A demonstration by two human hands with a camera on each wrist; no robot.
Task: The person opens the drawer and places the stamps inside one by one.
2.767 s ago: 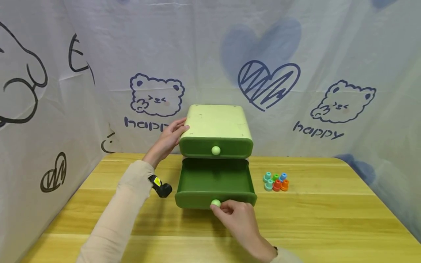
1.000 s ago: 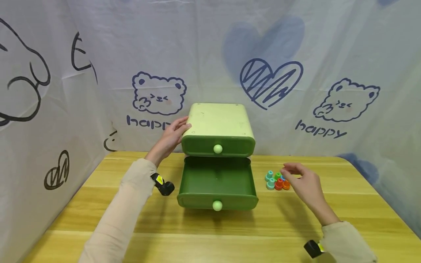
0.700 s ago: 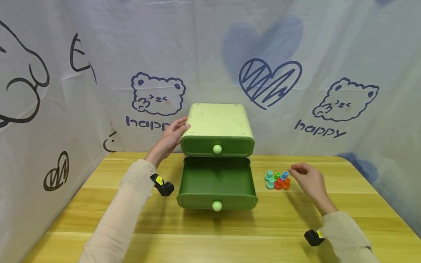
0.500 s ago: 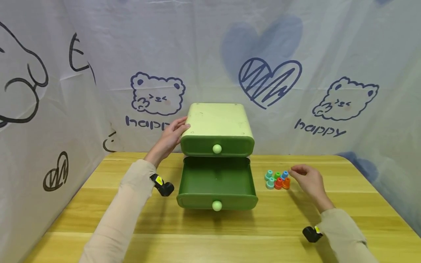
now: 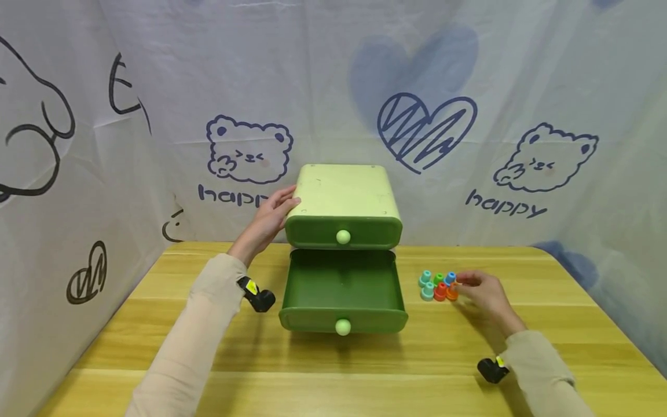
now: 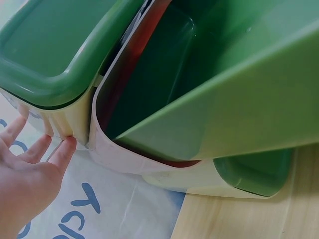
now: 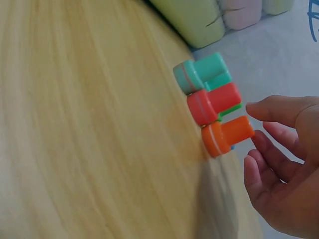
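Close to the table's (image 5: 573,289) far edge, the left hand (image 5: 266,220), fingers spread, touches a cabinet (image 5: 344,191); the right hand (image 5: 484,294), loosely parted, could topple neighbours (image 7: 214,103) by bumping the orange peg (image 7: 230,134).

Dark-blue handwritten lettering (image 5: 505,205) on the white fabric backdrop (image 5: 323,87) reads "happy" at right; the dark-blue left word (image 5: 231,196), partly covered, shows "happ".

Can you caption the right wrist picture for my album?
Right hand near an orange peg, a red peg and teal pegs on a wooden table.
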